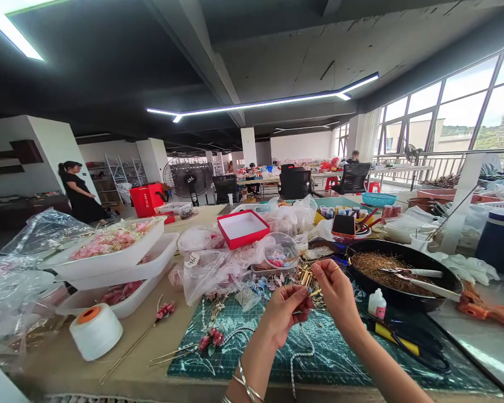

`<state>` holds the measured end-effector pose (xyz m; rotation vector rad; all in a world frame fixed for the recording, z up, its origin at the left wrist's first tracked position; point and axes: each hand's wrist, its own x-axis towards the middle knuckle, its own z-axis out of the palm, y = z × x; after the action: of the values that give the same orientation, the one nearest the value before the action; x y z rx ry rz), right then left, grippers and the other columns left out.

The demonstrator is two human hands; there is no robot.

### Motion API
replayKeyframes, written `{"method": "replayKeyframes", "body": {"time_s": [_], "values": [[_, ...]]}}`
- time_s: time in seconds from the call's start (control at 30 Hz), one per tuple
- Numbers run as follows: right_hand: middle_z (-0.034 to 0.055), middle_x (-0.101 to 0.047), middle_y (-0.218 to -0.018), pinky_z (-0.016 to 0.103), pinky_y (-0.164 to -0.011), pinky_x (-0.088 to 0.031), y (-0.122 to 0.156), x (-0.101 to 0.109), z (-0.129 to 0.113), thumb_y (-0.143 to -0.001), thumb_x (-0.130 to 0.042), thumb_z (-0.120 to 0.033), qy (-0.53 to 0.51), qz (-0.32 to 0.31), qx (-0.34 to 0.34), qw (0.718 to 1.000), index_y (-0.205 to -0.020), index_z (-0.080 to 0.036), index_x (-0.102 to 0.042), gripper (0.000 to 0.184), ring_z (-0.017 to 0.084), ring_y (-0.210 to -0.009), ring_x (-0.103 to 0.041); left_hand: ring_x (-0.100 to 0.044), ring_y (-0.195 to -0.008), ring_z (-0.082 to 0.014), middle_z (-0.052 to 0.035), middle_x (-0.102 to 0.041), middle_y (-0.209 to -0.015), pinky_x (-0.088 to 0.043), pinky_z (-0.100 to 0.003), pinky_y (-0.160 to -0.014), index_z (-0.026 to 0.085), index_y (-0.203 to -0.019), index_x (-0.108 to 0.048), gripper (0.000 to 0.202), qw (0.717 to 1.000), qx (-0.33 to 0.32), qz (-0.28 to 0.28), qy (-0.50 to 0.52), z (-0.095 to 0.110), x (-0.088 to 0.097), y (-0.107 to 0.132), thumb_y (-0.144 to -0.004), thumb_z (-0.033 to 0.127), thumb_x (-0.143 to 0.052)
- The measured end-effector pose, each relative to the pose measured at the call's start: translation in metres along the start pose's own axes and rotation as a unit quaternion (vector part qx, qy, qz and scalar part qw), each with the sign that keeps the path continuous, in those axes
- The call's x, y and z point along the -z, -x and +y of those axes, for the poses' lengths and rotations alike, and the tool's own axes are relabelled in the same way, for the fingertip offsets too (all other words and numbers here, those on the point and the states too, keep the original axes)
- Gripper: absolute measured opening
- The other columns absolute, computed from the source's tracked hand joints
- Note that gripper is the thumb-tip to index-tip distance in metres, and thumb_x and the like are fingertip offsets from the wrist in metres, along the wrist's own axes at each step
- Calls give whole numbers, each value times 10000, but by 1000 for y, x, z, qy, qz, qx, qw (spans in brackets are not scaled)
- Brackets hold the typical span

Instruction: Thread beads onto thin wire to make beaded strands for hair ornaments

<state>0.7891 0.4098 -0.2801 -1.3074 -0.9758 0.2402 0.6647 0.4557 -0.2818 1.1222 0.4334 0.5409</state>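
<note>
My left hand is closed in a pinch above the green cutting mat. Close by at its right, my right hand is also pinched, thumb against fingers. Whatever lies between the fingertips is too small or hidden to name. A twisted silvery-white cord runs from beneath the left fingers down over the mat's front edge; whether it is held I cannot tell. To the left rests a hairpin with pink flowers, and another flowered hairpin lies beyond the mat. Gold-coloured metal pieces are heaped behind the hands.
A black pan of thin golden pins, with pliers across it, stands at right. Before it are a small glue bottle and a yellow-handled tool. Left are a thread cone and stacked white trays. A red box sits behind.
</note>
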Motion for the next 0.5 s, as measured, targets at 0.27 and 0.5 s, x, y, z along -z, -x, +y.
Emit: {"method": "replayKeyframes", "body": {"time_s": [0.27, 0.5], "values": [[-42, -447, -594, 262, -501, -289, 2, 6, 2, -782, -450, -440, 23, -15, -8, 1000, -764, -225, -488, 219, 134, -521, -363, -481, -528, -75, 15, -573, -588, -341, -207, -509, 161, -707, -570, 193, 1000, 17, 6, 13, -5, 4, 5, -680, 341, -635], [-38, -452, -586, 270, -507, -299, 8, 11, 15, -770, -480, -429, 8, -18, -30, 999, -744, -232, -501, 200, 142, -530, -391, -525, -551, -102, -20, -614, -639, -378, -242, -549, 151, -720, -576, 246, 999, 34, 16, -22, -10, 9, 6, -681, 391, -615]]}}
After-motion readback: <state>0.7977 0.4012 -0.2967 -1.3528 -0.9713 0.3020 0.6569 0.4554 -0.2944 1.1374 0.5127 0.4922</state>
